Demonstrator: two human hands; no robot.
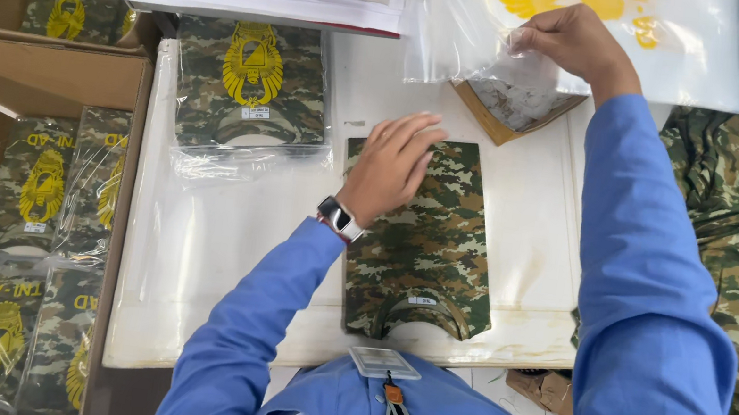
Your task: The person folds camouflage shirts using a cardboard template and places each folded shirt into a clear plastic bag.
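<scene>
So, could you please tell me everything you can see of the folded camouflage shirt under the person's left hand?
The folded camouflage shirt is a neat upright rectangle of green, brown and tan cloth, lying flat and unbagged on the white table. Its collar faces the person, with a small white label at the neck. The left hand presses flat on its upper left corner. The right hand is apart from it, gripping a clear plastic bag beyond its far edge.

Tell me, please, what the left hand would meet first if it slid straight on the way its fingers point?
Probably the brown cardboard piece under the clear plastic bag; the left hand points up-right across the folded camouflage shirt, though heights are unclear.
</scene>
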